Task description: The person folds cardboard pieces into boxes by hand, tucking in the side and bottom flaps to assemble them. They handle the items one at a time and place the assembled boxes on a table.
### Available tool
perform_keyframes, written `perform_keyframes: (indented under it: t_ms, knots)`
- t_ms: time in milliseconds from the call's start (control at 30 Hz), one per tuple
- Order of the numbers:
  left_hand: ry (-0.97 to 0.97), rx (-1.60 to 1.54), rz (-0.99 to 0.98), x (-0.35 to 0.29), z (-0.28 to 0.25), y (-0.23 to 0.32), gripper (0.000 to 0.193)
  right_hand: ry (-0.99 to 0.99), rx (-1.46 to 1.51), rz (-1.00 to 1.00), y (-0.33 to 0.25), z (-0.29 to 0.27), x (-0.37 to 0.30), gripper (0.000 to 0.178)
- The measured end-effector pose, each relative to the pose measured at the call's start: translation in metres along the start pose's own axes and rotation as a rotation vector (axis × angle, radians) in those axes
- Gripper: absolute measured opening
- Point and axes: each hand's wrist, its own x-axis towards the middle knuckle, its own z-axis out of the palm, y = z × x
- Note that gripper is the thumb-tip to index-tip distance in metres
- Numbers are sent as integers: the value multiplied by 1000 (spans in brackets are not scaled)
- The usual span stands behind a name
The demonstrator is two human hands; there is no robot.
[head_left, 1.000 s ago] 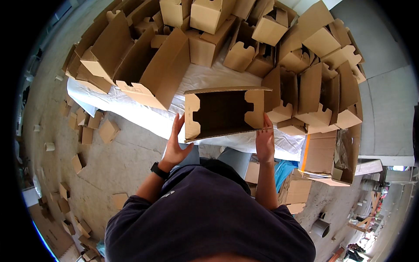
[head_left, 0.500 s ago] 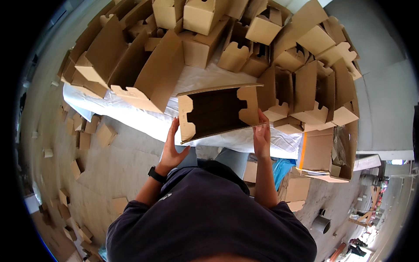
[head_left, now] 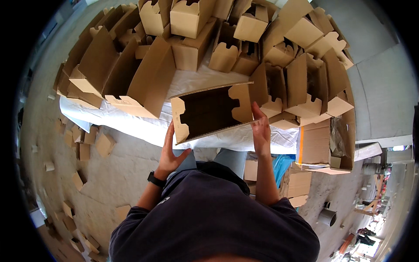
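Observation:
An open, empty-looking cardboard box [head_left: 211,112] is held between my two hands, above the near edge of the white-covered table. Its dark interior faces me, and notched end flaps show at both sides. My left hand [head_left: 171,153] presses its fingers against the box's left end, thumb spread apart below. At the opposite end, my right hand [head_left: 261,133] grips the lower right corner with fingers along the side. Fingertips of both hands are partly hidden by the box.
Many open cardboard boxes [head_left: 187,52] crowd the table's back and sides. White cloth [head_left: 126,126] covers the table. At right stands a larger carton [head_left: 316,142] with clear plastic inside. Cardboard pieces [head_left: 105,144] lie on the floor at left; a grey pipe piece [head_left: 327,217] lies right.
The box has tilted slightly, its right end rising and its left end dropping. My view has shifted a little; both hands keep their hold.

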Motion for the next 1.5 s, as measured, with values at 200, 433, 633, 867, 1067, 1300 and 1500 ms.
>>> perform_keyframes:
  t_ms: [200, 433, 633, 867, 1067, 1300, 1500]
  knots:
    - [34, -17, -3, 0, -1, 1, 99, -103, 1, 117, -10, -6, -6, 58]
    - [69, -91, -104, 2, -2, 0, 94, -141, -508, 53, -37, 1, -15, 35]
    - [119, -355, -184, -13, -14, -27, 84, -123, -505, -152, -39, 18, -29, 16]
    - [-6, -240, -175, -8, -41, -41, 68, 134, -475, -94, -41, 40, -84, 13]
    - [-208, -109, -58, 16, -46, -22, 75, 419, -360, 7, -45, 59, -161, 15]
    - [-501, -64, 190, 53, 12, -32, 51, 897, -405, -108, -68, 66, -254, 19]
    - [-861, -79, 251, 39, 122, 14, 56, 1224, -505, -32, -99, 86, -342, 25]
